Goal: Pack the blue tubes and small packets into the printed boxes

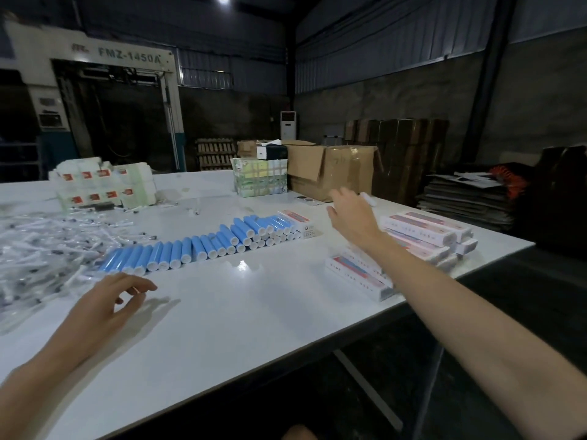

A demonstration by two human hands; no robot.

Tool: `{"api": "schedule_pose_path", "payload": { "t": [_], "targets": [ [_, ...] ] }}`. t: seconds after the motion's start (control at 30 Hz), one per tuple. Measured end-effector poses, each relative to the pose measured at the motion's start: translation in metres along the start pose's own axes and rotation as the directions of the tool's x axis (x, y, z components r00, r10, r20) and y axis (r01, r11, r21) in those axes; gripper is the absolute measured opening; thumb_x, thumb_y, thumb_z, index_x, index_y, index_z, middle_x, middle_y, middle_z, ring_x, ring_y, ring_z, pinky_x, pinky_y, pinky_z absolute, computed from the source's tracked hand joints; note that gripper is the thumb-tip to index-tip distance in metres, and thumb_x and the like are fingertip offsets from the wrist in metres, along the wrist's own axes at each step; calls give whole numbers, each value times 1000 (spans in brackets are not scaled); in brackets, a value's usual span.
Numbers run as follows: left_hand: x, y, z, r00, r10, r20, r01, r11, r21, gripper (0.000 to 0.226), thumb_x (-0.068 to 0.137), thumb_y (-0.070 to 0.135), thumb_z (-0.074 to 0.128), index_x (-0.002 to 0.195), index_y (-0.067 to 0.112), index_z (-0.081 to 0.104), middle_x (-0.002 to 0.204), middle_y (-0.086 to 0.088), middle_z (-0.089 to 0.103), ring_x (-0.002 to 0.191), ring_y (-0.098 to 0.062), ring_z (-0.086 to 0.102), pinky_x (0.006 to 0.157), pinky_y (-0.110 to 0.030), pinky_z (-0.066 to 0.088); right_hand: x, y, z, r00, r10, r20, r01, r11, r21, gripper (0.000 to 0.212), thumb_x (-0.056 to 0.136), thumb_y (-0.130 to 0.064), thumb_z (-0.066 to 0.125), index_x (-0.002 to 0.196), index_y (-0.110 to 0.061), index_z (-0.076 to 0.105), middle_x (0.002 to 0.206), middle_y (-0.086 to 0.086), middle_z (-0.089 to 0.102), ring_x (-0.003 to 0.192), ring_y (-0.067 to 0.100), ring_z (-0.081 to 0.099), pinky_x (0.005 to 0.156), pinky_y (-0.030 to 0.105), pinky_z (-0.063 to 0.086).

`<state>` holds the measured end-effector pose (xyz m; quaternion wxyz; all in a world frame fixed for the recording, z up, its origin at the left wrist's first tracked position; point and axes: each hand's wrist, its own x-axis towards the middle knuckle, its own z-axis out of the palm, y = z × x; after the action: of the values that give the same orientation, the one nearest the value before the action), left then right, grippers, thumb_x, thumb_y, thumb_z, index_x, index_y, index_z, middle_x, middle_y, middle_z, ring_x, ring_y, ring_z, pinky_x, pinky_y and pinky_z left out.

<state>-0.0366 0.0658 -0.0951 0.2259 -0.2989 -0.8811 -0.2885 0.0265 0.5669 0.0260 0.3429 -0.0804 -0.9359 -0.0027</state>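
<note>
Packing far from finished: blue tubes (203, 246) rowed at centre of tabletop (254, 312), small packets (38, 246) heaped at left edge, printed boxes (425, 230) stacked at right edge; left hand (104, 309) loosely curled, empty; right hand (352, 214) fingers spread, grasp unclear.

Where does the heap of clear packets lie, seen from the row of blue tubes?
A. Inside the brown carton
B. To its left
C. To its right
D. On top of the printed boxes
B: the packets are heaped at the left end of the table, left of the tubes; the boxes lie at the right.
</note>
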Motion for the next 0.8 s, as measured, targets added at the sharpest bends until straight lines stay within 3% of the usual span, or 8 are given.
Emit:
{"api": "schedule_pose_path", "payload": {
  "t": [0.13,0.27,0.43,0.53,0.63,0.73,0.8],
  "targets": [
    [-6,16,-8,996,-77,-52,77,997,-9,32,103,13,69,105,46,71,106,23,71,97,-2,65,81,-28,51,12,-116,18,995,-99,-3,95,945,312,21,107,-17,44,104,-8,63,102,10,66,93,29,61,79,42,51],
    [-6,27,-19,988,-146,-42,149,986,74,25,103,14,67,107,38,72,96,16,72,92,-5,66,83,-42,57,5,-225,41,968,-248,27,206,856,474,24,107,-20,45,99,-6,62,92,14,69,85,35,62,72,45,50],
    [-9,32,-36,969,-243,-50,248,948,199,21,102,18,63,111,35,73,101,16,72,89,-5,65,80,-29,52,-22,-324,76,943,-330,34,238,744,625,29,107,-26,48,91,-7,62,85,16,70,82,38,64,67,45,50],
    [-24,30,-51,958,-284,-23,279,919,279,19,101,18,64,112,30,74,103,13,72,93,-11,67,82,-34,54,-42,-359,98,940,-335,60,212,716,666,35,107,-34,47,88,-10,64,84,13,71,85,37,67,64,40,46],
    [-43,23,-71,935,-354,-20,337,870,361,18,103,22,62,114,30,73,106,12,71,99,-14,66,82,-37,56,-57,-371,117,915,-394,82,266,744,613,38,108,-41,45,92,-14,66,88,12,73,89,36,68,71,40,47],
    [-59,12,-101,895,-436,-92,430,789,439,19,105,24,62,120,28,72,112,9,72,109,-18,64,84,-37,54,-58,-369,125,886,-462,41,356,734,578,35,108,-39,45,94,-15,67,87,11,72,85,34,69,67,39,43],
    [-68,1,-126,864,-472,-178,486,684,544,24,104,25,64,127,24,70,123,0,72,120,-26,61,94,-41,52,-57,-366,126,879,-476,36,367,721,588,34,108,-37,46,92,-15,66,85,11,71,82,34,67,65,38,42]
  ]
}}
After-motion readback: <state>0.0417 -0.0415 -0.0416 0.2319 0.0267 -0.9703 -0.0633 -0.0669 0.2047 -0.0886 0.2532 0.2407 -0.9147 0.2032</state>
